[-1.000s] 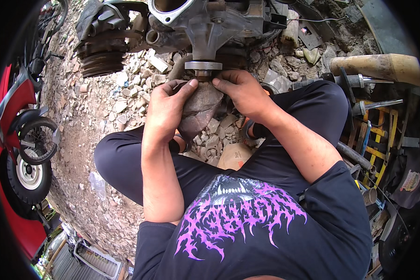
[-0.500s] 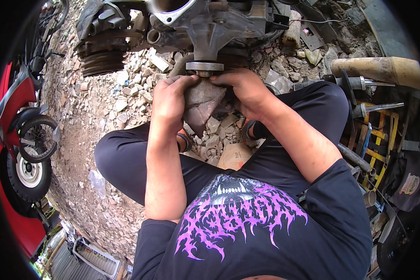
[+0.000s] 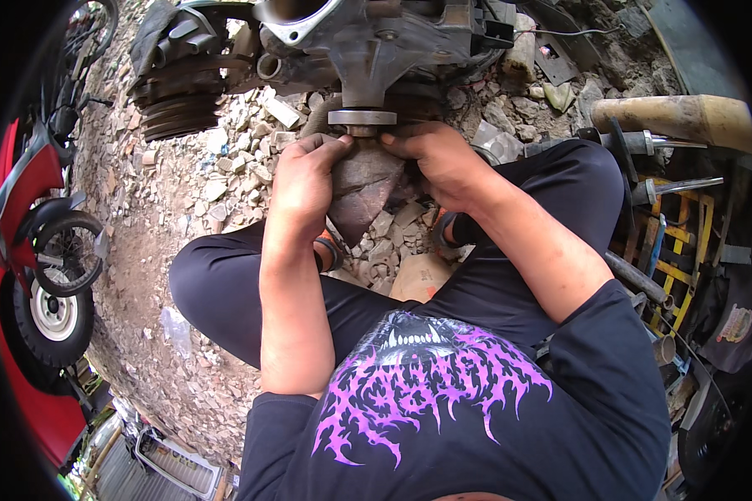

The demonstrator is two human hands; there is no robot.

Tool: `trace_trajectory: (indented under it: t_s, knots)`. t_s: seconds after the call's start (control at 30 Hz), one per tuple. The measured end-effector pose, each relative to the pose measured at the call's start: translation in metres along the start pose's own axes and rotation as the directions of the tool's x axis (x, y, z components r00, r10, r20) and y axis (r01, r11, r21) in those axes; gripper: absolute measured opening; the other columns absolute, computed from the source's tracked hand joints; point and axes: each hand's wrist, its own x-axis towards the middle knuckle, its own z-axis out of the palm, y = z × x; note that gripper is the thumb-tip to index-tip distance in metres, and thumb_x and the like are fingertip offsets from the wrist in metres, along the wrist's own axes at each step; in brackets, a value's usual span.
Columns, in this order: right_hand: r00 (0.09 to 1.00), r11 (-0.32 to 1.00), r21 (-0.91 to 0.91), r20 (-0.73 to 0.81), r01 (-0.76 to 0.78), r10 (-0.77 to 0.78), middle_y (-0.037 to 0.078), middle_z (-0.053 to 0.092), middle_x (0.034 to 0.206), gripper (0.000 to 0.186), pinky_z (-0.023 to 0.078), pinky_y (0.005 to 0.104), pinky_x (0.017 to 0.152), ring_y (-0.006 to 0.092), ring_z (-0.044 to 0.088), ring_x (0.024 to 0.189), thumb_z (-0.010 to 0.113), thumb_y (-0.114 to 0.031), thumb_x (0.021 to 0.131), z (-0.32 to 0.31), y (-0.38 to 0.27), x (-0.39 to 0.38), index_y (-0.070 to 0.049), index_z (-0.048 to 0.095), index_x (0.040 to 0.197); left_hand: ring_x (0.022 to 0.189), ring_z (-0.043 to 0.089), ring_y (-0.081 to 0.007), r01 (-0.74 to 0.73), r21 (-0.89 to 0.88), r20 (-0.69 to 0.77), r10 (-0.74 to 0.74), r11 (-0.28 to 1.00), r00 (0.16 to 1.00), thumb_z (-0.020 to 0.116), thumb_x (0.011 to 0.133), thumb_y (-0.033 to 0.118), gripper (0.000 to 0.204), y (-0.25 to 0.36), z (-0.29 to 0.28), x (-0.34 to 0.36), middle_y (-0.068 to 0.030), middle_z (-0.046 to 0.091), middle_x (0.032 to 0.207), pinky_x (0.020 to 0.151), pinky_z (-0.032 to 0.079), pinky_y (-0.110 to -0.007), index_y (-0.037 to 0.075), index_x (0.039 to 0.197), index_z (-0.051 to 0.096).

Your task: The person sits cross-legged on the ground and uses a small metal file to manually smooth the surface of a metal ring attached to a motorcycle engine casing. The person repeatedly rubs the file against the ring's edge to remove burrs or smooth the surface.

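Observation:
Between my two hands hangs a creased, grey-brown sheet (image 3: 366, 188) with a pointed lower corner; it looks like worn sandpaper, though it may be stiff cloth. My left hand (image 3: 302, 177) pinches its left edge, thumb at the top. At its upper right, my right hand (image 3: 444, 163) is closed, with thumb extended toward the metal and the other fingers partly hidden behind the sheet. Just above both thumbs sits a round metal flange (image 3: 362, 118) with a short stub below it. This flange joins the neck of a greasy engine housing (image 3: 380, 63).
Broken stone and rubble (image 3: 167, 275) cover the ground. A ribbed cylinder part (image 3: 180, 104) lies upper left. To the right are a bamboo pole (image 3: 677, 121), metal fork tubes (image 3: 647, 192) and a yellow metal frame (image 3: 681, 250). A red vehicle (image 3: 25, 367) stands far left.
The sheet has shifted and turned slightly between my hands, showing a darker face. My right thumb sits slightly farther from the stub's centre. Both hands stay below the flange.

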Motion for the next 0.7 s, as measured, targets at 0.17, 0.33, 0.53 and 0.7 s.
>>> trace_trajectory:
  t_s: [0.17, 0.33, 0.53, 0.7]
  knots:
    - [0.998, 0.998, -0.064, -0.054, -0.025, 0.021, 0.005, 0.067, 0.086, 0.023, 0.049, 0.0318, 0.047, 0.0142, 0.061, 0.064, 0.065, -0.02, 0.104, 0.009, -0.005, -0.005, 0.002, 0.071, 0.103, 0.081, 0.071, -0.0159, 0.044, -0.065, 0.05, -0.041, 0.997, 0.998, 0.068, 0.099, 0.015, 0.025, 0.003, -0.008, 0.002, -0.0108, 0.075, 0.095, 0.077, 0.057, -0.03, -0.008, 0.11, 0.071]
    - [0.999, 1.0, -0.01, -0.038, 0.0, -0.001, 0.007, 0.069, 0.09, 0.028, 0.052, 0.0324, 0.054, 0.0148, 0.062, 0.069, 0.067, -0.022, 0.104, -0.005, 0.007, 0.005, 0.005, 0.072, 0.108, 0.082, 0.072, -0.0173, 0.024, -0.003, 0.001, -0.024, 1.0, 1.0, 0.065, 0.102, 0.014, 0.026, 0.0, 0.007, -0.005, -0.0142, 0.075, 0.101, 0.075, 0.058, -0.031, -0.009, 0.114, 0.069]
    - [0.993, 0.985, -0.133, -0.033, 0.112, -0.118, 0.01, 0.074, 0.1, 0.033, 0.052, 0.0336, 0.074, 0.0142, 0.063, 0.085, 0.066, -0.022, 0.104, -0.006, 0.01, 0.005, 0.008, 0.073, 0.114, 0.084, 0.07, -0.014, -0.085, 0.147, -0.027, 0.09, 0.986, 0.996, 0.066, 0.104, 0.017, 0.029, -0.003, 0.009, -0.007, -0.0123, 0.075, 0.102, 0.076, 0.057, -0.029, -0.009, 0.116, 0.068]
    - [0.991, 0.961, -0.247, 0.001, 0.127, -0.131, 0.013, 0.074, 0.119, 0.036, 0.053, 0.0324, 0.094, 0.0176, 0.067, 0.104, 0.066, -0.021, 0.105, -0.012, 0.011, 0.005, 0.01, 0.068, 0.123, 0.078, 0.066, -0.011, -0.033, 0.213, -0.087, 0.053, 0.976, 0.995, 0.065, 0.104, 0.018, 0.027, 0.008, 0.007, -0.01, -0.009, 0.074, 0.092, 0.072, 0.054, -0.029, -0.008, 0.108, 0.071]
